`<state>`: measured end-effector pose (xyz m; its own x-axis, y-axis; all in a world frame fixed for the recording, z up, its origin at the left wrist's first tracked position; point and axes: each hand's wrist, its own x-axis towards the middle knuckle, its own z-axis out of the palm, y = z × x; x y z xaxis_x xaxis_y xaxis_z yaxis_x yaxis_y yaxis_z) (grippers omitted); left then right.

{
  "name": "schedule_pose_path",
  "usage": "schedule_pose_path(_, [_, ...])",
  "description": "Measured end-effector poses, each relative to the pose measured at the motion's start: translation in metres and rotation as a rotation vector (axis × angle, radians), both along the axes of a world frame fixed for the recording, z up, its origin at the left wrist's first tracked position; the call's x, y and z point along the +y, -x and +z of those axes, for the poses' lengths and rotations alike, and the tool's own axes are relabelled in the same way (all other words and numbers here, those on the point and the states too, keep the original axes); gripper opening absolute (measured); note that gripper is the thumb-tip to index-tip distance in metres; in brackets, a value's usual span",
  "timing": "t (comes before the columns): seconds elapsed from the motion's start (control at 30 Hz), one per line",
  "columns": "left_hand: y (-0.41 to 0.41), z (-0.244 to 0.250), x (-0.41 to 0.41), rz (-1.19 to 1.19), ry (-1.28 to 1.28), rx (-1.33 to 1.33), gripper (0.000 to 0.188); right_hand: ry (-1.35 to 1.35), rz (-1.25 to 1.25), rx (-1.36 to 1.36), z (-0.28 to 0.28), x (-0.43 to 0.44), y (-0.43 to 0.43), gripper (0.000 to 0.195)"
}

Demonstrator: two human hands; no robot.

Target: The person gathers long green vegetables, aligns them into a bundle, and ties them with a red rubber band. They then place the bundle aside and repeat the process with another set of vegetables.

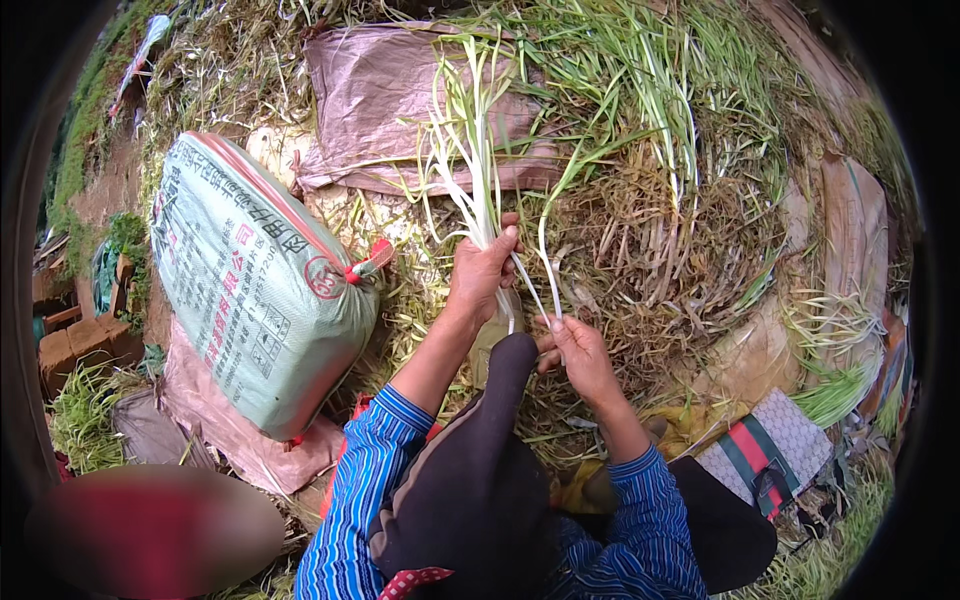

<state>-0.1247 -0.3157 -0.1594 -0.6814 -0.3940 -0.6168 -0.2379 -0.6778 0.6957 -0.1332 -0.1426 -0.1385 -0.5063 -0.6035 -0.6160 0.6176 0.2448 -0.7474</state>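
My left hand [486, 264] is closed around a bunch of pale, long-stemmed green plants [478, 172], whose leaves fan upward over a pinkish woven sack [375, 97]. Thin white stem ends stick out below that fist. To its right, my right hand [574, 346] pinches the white lower end of a separate stalk [549, 262] between thumb and fingers; its green leaf part reaches up to the right. Another white stem runs from the left fist to the right fingertips. Beyond the right hand lies a large heap of similar green stalks [675, 112] with brown, dry roots and leaves.
A full, pale green woven sack [255, 292] bearing print stands at the left, tied with red. Trimmed stalks [844, 390] lie at the right beside a patterned bag [780, 450]. Bricks [82, 341] are at the far left. A blurred red patch fills the lower left.
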Motion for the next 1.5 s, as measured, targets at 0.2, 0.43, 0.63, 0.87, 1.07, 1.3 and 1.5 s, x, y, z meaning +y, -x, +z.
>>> schedule_pose_path(0.2, [0.011,0.017,-0.036,0.055,-0.216,0.128,0.037,0.421,-0.335,-0.218,0.046,0.021,0.048,0.025])
schedule_pose_path(0.43, [0.001,0.029,-0.014,-0.108,-0.444,0.110,0.037,0.365,-0.664,0.068,0.059,0.015,0.109,0.025])
schedule_pose_path(0.63, [-0.030,-0.002,0.039,-0.171,-0.560,0.104,0.043,-0.061,0.168,0.170,-0.016,-0.001,0.005,0.026])
schedule_pose_path(0.87, [-0.033,0.005,0.012,-0.337,-0.175,0.001,0.028,-0.161,0.189,0.465,-0.033,0.006,0.017,0.053])
schedule_pose_path(1.07, [-0.040,0.015,-0.005,-0.861,0.240,0.005,0.027,0.270,-0.357,-0.388,-0.013,-0.036,0.061,0.026])
schedule_pose_path(1.3, [-0.083,0.018,-0.058,-0.779,0.162,-0.139,0.024,0.644,-0.989,-0.205,-0.008,0.070,0.167,0.009])
schedule_pose_path(1.5, [-0.042,0.079,-0.139,0.131,0.051,0.264,0.020,0.429,-1.091,0.258,-0.001,0.186,0.227,0.014])
